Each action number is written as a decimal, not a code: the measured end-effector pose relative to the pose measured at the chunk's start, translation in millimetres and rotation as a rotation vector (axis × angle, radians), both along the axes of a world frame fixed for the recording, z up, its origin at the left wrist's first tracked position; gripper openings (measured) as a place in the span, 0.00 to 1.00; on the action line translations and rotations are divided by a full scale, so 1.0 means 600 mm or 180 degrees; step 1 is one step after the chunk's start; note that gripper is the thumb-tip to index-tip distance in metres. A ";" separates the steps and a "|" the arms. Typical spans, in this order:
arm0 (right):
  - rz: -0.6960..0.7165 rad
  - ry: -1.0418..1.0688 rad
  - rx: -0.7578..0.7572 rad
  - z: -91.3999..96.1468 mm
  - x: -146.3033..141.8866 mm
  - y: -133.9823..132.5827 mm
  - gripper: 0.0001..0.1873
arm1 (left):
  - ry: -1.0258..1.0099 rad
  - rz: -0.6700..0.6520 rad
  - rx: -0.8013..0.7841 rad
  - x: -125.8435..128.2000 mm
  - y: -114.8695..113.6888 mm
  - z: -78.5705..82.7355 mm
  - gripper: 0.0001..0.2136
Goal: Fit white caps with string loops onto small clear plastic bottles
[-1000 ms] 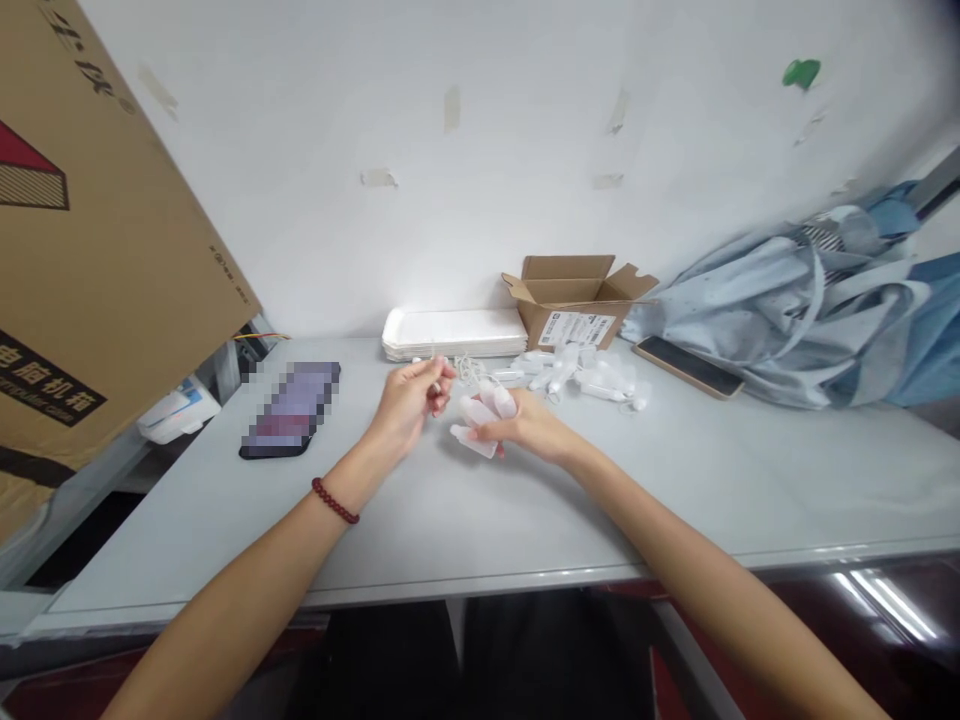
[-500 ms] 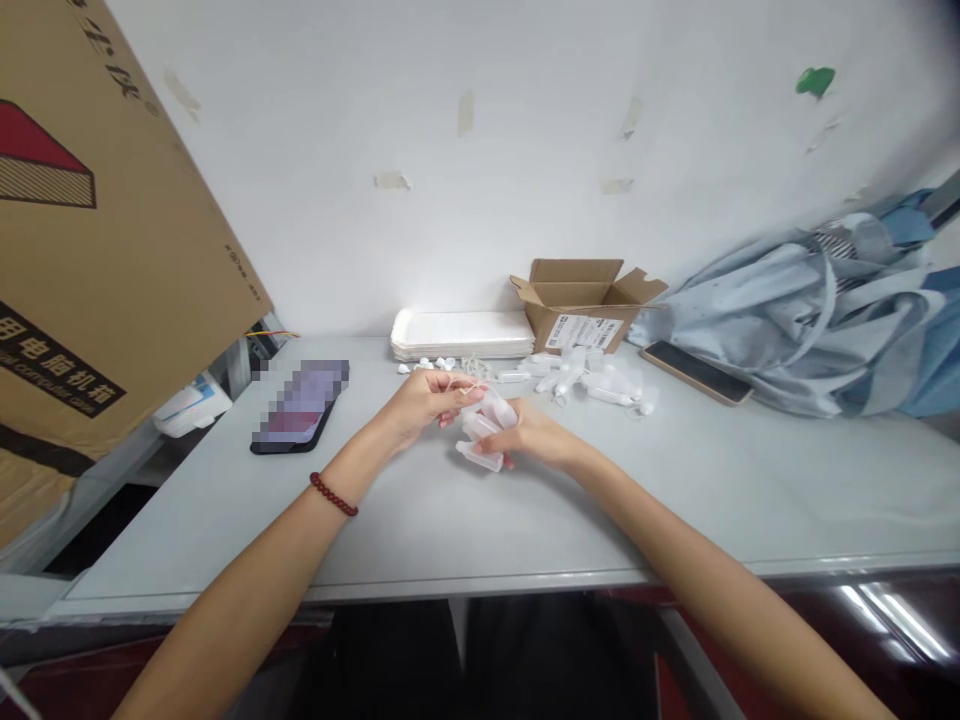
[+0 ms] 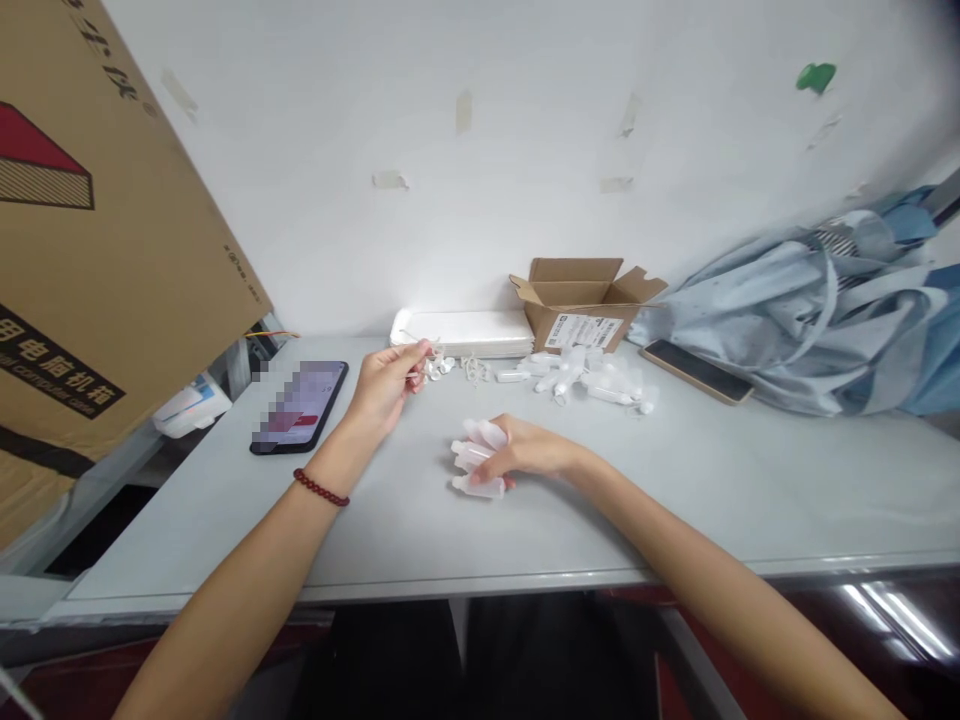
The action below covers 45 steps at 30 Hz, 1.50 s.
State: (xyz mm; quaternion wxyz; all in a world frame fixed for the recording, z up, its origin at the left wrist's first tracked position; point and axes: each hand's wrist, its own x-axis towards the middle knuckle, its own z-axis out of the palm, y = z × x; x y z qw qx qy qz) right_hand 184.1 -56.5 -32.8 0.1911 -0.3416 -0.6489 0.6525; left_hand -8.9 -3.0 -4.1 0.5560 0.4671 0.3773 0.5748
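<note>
My right hand [image 3: 517, 452] is wrapped around several small translucent plastic bottles [image 3: 474, 457], fanned out with their narrow necks to the left, low over the grey table. My left hand [image 3: 390, 380] is up and to the left, thumb and fingers pinched on a thin pale rubber band [image 3: 411, 337] whose strands stick out past the fingertips. Just beyond that hand are small white caps [image 3: 441, 367]. A small heap of pale rubber bands [image 3: 475, 370] lies right of the caps. More translucent bottles [image 3: 574, 375] are piled farther right.
A stack of white trays [image 3: 465, 335] stands against the wall beside an open cardboard box [image 3: 581, 310]. A phone with a lit screen [image 3: 300, 408] lies at left, a dark-screened phone [image 3: 696, 371] at right by a pale blue bag [image 3: 780, 310]. A big carton [image 3: 112, 250] leans at far left.
My left hand has drawn away from the bottles, up and to the left, with the rubber band. My right hand, still gripping the bottles, has come slightly nearer to me.
</note>
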 end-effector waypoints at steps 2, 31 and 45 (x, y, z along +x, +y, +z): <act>-0.0031 0.0011 0.0026 0.001 -0.001 0.000 0.15 | 0.0237 0.0037 -0.0079 -0.002 0.002 -0.003 0.12; -0.0088 0.0098 0.0012 0.000 -0.003 0.005 0.13 | 0.4004 0.0300 0.1374 0.106 0.072 -0.054 0.13; 0.0051 0.0157 0.0137 0.002 -0.002 0.007 0.13 | 0.4210 0.0401 0.1536 0.147 0.074 -0.080 0.08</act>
